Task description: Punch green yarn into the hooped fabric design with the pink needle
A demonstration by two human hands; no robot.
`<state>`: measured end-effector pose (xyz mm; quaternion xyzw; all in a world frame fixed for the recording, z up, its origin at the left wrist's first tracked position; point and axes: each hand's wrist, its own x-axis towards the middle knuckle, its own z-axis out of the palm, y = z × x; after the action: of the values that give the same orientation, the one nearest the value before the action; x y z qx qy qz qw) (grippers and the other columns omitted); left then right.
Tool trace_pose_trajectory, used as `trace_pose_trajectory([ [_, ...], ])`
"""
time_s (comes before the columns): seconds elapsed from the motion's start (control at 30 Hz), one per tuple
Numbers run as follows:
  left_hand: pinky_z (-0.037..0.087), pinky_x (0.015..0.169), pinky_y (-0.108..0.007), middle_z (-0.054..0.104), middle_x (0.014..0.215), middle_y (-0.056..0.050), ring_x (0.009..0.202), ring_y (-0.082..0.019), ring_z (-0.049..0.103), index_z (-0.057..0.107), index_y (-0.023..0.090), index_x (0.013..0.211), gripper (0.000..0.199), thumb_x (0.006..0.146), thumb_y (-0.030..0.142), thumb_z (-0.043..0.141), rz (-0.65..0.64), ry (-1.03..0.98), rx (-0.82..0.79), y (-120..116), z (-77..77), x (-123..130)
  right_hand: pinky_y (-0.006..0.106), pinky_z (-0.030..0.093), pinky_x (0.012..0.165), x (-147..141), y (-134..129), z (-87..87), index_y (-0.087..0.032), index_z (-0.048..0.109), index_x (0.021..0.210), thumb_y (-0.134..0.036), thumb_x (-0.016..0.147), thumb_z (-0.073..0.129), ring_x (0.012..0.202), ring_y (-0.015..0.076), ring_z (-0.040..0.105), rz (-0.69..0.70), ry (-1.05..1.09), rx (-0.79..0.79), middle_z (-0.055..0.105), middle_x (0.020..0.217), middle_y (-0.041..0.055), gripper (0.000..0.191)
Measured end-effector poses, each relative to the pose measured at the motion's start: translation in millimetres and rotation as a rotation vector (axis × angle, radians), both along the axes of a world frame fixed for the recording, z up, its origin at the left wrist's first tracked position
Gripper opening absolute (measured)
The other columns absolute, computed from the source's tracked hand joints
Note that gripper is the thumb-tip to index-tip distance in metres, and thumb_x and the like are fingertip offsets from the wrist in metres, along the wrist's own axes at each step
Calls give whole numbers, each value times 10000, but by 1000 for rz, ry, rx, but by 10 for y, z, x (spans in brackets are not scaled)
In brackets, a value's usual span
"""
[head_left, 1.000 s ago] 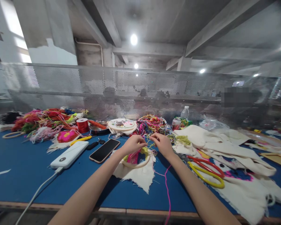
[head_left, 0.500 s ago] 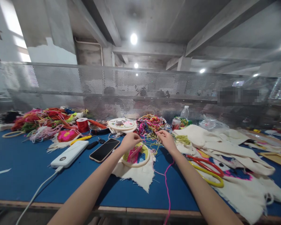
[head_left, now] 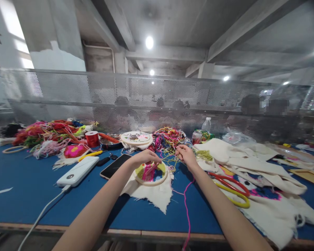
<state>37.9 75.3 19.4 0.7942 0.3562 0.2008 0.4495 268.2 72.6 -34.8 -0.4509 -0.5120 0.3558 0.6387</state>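
Note:
An embroidery hoop (head_left: 151, 184) on ragged white cloth (head_left: 153, 197) lies in front of me, its fabric worked in pink, yellow-green and blue. My left hand (head_left: 148, 157) hovers over the hoop's upper edge, fingers bent downward; what its fingertips hold, if anything, is too small to make out. To the right and slightly above the hoop is my right hand (head_left: 185, 155), closed in a pinch on something I cannot make out. Pink yarn (head_left: 187, 209) runs from below that hand down over the table edge.
A phone (head_left: 113, 168), a white power bank (head_left: 77, 171) with a cable, and yarn heaps (head_left: 170, 137) surround the hoop. Red and yellow scissors handles (head_left: 240, 202) and white cloths (head_left: 277, 223) lie right. A second hoop (head_left: 136, 138) sits behind.
My left hand has moved slightly right and lower over the hoop, and its forearm now covers more of the phone. My right hand has barely moved.

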Motion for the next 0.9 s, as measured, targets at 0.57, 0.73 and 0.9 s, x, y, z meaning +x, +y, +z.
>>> trace_pose_trajectory([
  [0.57,346,587,-266,626,591,-33,590,-157,507,729,141,693,211,756,286,589,449,82,543,100,-102,-5,192,196,304,125,-145,258,-192,545,819,-537,698,641,311,45,321,-12,5,151,544,523,-56,378],
  [0.73,412,695,-265,705,795,-56,719,-168,584,729,149,906,217,784,152,549,359,23,663,66,-129,74,168,246,314,-162,-350,283,-168,636,880,-434,648,729,314,40,388,407,-222,9,693,660,17,365],
  [0.9,445,730,-249,715,835,-49,763,-152,608,718,149,907,237,783,72,532,216,-25,696,-15,-122,162,180,325,354,-235,-393,261,-174,652,843,-393,674,722,378,74,509,488,-298,8,718,733,31,285],
])
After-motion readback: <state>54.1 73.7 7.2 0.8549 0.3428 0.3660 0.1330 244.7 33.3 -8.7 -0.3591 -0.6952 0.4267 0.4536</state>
